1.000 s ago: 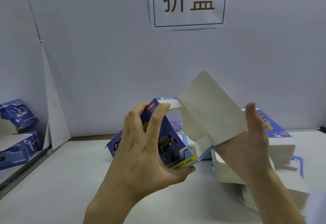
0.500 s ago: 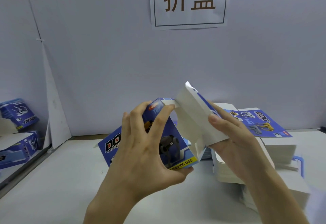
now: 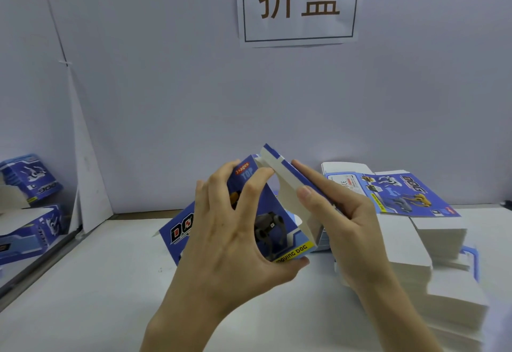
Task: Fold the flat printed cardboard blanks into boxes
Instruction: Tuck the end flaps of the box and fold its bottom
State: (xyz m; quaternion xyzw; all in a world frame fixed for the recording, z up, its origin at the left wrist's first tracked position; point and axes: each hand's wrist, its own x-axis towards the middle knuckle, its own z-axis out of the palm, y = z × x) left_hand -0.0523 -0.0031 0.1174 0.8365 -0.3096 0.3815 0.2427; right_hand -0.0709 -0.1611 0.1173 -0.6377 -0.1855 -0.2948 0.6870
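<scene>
Left grip: the left hand (image 3: 230, 240) holds the box (image 3: 266, 213) tight. Its fingers curl over the top edge and its thumb sits under the bottom corner, by the yellow strip.
Right grip: the right hand (image 3: 340, 218) has straight fingers. They lie flat on the blue outside of the flap (image 3: 288, 185) and press on it.
Flap: it is white inside and blue outside. It leans over the open side of the box, tilted, with a gap under it. The right thumb is hidden, so I cannot tell if it touches the flap.
Box: it is blue, with a dog picture and the words "TOP" and "DOG". It sits between the two hands, held up above the surface (image 3: 97, 282). One blue part hangs down to the left, behind the left hand.
Stack: a pile of flat boxes (image 3: 432, 229) lies on the surface to the right, just behind the right hand. The top one shows a blue picture.
Done boxes: two blue boxes (image 3: 30, 179) sit far off on the left side.
Sign: a white paper (image 3: 299, 2) with two big brown signs hangs on the wall above.
</scene>
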